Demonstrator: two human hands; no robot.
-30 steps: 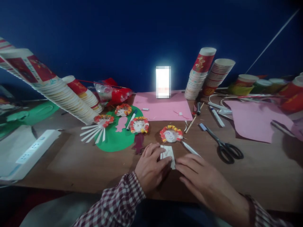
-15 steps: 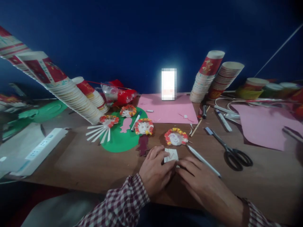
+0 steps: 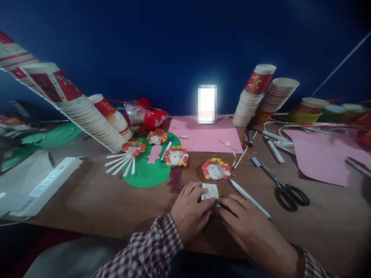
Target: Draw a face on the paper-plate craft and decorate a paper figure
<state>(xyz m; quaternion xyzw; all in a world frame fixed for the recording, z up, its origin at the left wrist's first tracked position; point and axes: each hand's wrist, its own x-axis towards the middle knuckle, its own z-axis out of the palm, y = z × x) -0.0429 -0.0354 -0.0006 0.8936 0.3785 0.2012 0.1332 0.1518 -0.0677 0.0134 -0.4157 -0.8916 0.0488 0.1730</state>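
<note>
A small white paper piece [image 3: 211,191] with faint lines on it lies on the table between my hands. My left hand [image 3: 191,208] has its bent fingers and thumb on the paper's left and near edges. The fingertips of my right hand [image 3: 243,220] press together at its right near corner; what lies under them is partly hidden. Just beyond the paper sits a round paper face [image 3: 216,171] with a red and yellow frilled rim. A white pen [image 3: 252,200] lies slantwise beside my right hand, and a dark brown cutout [image 3: 175,179] is past my left fingers.
Black-handled scissors [image 3: 285,189] lie to the right. A green paper disc [image 3: 142,178] carries more frilled faces and a pink cutout [image 3: 154,153]. Leaning paper-cup stacks [image 3: 84,116], a pink sheet [image 3: 203,135], a glowing blurred-out screen [image 3: 207,104] and a power strip [image 3: 48,185] are around.
The view has tilted very slightly, so things sit a little lower. Both hands stay at the white paper piece with almost no visible movement.
</note>
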